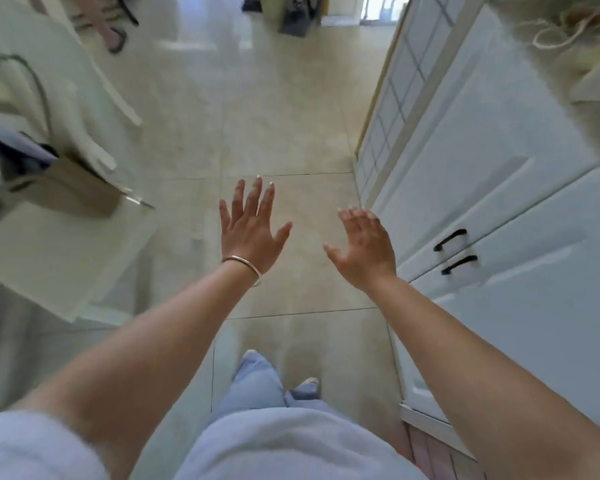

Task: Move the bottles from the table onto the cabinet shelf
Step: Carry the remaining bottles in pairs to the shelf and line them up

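Both hands hang over the floor (284,133), fingers spread, grip released: left hand (252,230) and right hand (366,249) hold nothing. Cabinet (499,168) at right, doors closed; tabletop (59,251) at left.

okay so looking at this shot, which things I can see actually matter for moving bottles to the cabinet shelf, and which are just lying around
For the job:
left hand, open and empty
right hand, open and empty
white cabinet, doors closed
table
No bottles are in view.

Just lying about:
brown paper bag on the table
white chair
bracelet on the left wrist
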